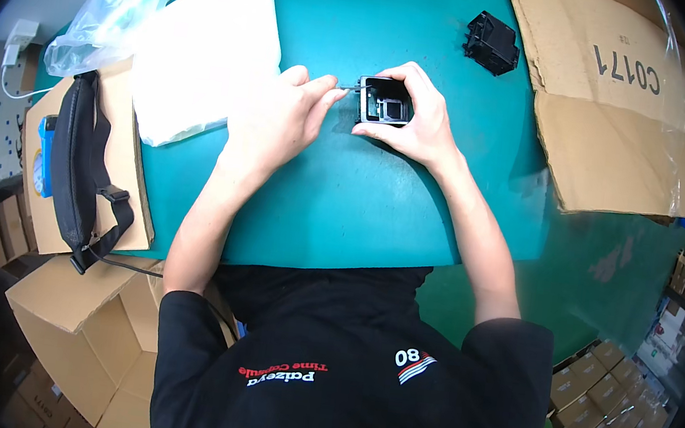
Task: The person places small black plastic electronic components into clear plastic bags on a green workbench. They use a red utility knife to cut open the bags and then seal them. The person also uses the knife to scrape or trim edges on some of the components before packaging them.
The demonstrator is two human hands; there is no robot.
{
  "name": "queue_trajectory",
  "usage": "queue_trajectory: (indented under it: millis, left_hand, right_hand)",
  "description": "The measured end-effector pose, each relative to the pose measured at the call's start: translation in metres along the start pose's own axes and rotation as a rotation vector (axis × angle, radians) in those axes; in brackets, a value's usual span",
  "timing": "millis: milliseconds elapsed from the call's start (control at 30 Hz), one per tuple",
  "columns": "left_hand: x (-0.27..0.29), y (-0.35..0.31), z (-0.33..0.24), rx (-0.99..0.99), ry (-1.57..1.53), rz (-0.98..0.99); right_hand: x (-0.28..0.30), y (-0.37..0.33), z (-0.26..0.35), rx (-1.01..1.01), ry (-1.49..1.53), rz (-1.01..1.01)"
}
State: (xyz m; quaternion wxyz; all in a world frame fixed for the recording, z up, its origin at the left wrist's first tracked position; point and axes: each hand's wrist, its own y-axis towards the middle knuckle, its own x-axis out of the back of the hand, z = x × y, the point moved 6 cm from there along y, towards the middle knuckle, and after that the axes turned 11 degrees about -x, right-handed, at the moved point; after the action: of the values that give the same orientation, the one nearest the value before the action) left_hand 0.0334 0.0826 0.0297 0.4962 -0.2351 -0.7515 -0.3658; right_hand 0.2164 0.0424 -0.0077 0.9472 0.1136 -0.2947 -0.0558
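My right hand (422, 122) grips a small black box-shaped housing (362, 111) just above the green table, thumb on its near side and fingers on its far side. The housing's open end faces up, and a square frame-like part shows inside. From the left, my left hand (282, 114) pinches a thin, dark metal tool (352, 88). Its tip reaches over the housing's left edge into the opening. My fingers cover the rest of the tool, so its exact kind cannot be told.
Another black device (493, 43) lies at the far right of the green table (335, 205). A flattened cardboard carton (621, 144) covers the right edge. White packaging (200, 54), a clear plastic bag (115, 19) and a black belt bag (78, 158) lie left. An open carton (93, 329) stands below.
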Motion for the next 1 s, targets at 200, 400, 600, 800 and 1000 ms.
queue_trajectory:
  millis: [200, 400, 600, 800, 1000]
  left_hand:
    - [-0.003, 0.005, 0.003, 0.018, -0.035, -0.002]
    - [-0.003, 0.005, 0.003, -0.001, -0.053, -0.005]
    - [-0.014, 0.006, 0.010, -0.005, 0.099, -0.047]
    - [-0.010, 0.001, 0.014, 0.039, 0.054, -0.173]
    - [-0.008, -0.013, 0.008, 0.026, -0.593, -0.344]
  right_hand:
    - [-0.001, 0.001, 0.000, 0.044, -0.021, -0.003]
    - [-0.001, 0.000, -0.003, -0.003, -0.015, 0.011]
    - [0.000, 0.000, 0.000, 0.017, -0.041, 0.010]
    - [0.001, -0.003, 0.011, 0.132, -0.105, -0.010]
    - [0.011, -0.013, 0.009, 0.065, 0.293, -0.020]
